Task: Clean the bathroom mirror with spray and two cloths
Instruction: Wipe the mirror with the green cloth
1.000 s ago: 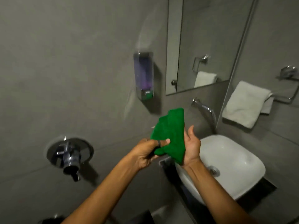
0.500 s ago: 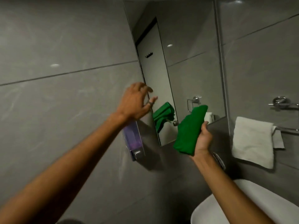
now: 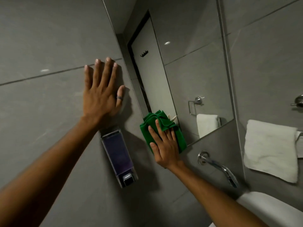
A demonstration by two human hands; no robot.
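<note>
right grip: my right hand [image 3: 165, 145] flat, pressing green cloth [image 3: 146, 133]
spot: mirror [image 3: 196, 71] lower-left corner
rest of glass: up-right of cloth

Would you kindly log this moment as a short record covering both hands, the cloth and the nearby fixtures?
left hand: flat on the wall, left of the mirror
right hand: presses the green cloth on the mirror's lower left corner
soap dispenser: on the wall, below the left hand
white towel: hangs right of the mirror
tap: below the mirror
</note>
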